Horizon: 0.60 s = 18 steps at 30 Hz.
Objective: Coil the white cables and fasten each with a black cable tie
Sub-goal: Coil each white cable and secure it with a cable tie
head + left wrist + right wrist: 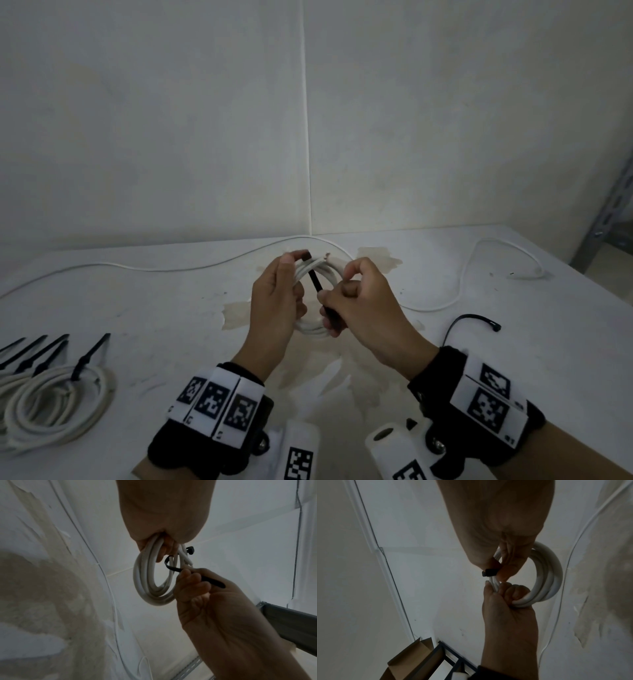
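Head view, left to right of the held white round cable coil point(317, 274): finished white coils with black ties point(61, 397) lie far left on the white table point(171, 308). Left hand point(275, 301) clamps the coil and the black tie head point(305, 255). Right hand point(363, 301) pinches the black plastic tie strap point(317, 284) — fastening step. Next: thread tail into head — likely needs precise alignment.

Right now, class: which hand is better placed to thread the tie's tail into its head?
Right hand: it already pinches the black cable tie tail; the left hand holds the white cable coil.
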{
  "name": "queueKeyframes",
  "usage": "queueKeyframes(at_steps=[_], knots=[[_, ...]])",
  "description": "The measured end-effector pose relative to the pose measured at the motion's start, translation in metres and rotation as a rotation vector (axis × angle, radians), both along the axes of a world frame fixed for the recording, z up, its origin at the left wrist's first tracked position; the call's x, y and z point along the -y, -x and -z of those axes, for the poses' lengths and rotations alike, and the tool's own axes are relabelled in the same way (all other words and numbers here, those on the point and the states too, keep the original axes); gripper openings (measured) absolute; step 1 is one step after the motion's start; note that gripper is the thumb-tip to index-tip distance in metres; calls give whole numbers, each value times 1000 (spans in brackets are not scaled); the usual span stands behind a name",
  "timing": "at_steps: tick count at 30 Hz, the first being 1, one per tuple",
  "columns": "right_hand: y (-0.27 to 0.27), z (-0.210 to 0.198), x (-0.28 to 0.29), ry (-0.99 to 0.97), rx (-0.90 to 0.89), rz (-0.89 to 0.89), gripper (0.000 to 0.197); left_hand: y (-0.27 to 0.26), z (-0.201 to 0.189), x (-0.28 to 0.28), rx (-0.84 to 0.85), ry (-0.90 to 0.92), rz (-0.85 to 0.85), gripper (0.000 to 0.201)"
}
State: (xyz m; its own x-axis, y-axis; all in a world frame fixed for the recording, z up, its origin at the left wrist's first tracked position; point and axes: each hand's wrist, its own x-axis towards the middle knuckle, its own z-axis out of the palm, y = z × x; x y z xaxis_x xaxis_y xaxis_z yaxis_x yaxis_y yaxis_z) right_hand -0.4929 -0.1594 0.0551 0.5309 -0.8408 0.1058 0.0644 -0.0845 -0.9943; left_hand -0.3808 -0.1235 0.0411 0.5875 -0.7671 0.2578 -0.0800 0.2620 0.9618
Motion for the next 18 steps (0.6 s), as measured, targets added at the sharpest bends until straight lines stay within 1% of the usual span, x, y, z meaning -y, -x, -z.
queueKeyframes(at_steps=[4,5,7,8,10,13,16,18], knots=[[4,2,-1,69,10,-110,14,-3,-2,-1,-53,9,-5,31],[6,2,-1,93,3,-150,16,-4,-2,-2,-63,13,-7,31],[9,5,0,159,-21,-217,31,-6,-3,-2,-79,15,-13,31],[10,7,0,223,-42,-227,35,-7,-4,-2,-83,16,-15,31],[10,7,0,374,-56,-209,35,-7,-3,-2,-83,22,-16,31],[7,5,1,496,23,-128,23,-6,-1,-3,-61,21,-6,31],[2,1,5,501,28,-58,10,-3,2,-3,-74,11,10,33],[0,-1,6,491,-1,-20,6,-1,2,-3,-87,3,21,36]])
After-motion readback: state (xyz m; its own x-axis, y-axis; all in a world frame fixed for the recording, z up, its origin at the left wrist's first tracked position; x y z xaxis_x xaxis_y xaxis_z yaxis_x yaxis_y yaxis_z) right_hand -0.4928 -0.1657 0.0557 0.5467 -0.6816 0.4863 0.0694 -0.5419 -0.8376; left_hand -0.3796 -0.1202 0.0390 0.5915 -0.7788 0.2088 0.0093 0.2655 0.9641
